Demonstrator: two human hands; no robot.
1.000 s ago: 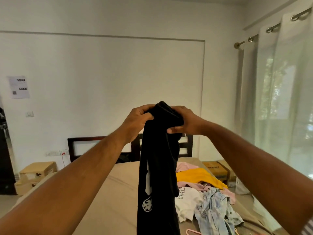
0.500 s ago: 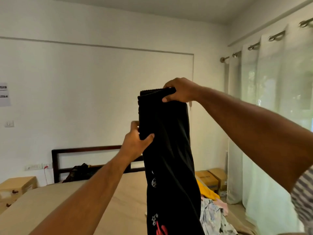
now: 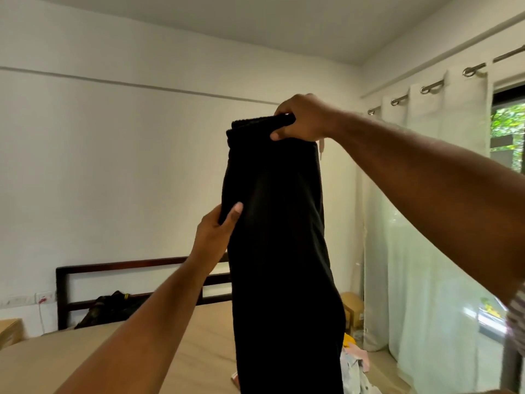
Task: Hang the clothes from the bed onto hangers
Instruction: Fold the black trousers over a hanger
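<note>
Room: white walls (image 3: 127, 166) face you, and sheer curtains (image 3: 412, 251) hang from a rod along the right side, with green showing through a window past them.
Bed: its tan sheet (image 3: 85, 359) fills the bottom of your view, and the dark wooden headboard (image 3: 127, 265) stands against the far wall.
Black garment (image 3: 278, 251): you hold it up in the air over the bed. It hangs straight down, ribbed band at the top, and its lower end runs out of view.
Loose clothes (image 3: 352, 365): a small pale blue, pink and yellow heap lies at the bed's right edge, partly hidden behind the garment.
Dark bag (image 3: 113, 307): it sits at the bed's far edge, against the headboard.
Cardboard box (image 3: 352, 308): it sits beyond the bed's right edge, near the curtains.
Right hand (image 3: 304, 118): it is clamped on the garment's top band at its right end.
Left hand (image 3: 216, 237): it is lower down and pinches the garment's left edge, thumb on the front.
Hands together: they are well apart, right above left.
</note>
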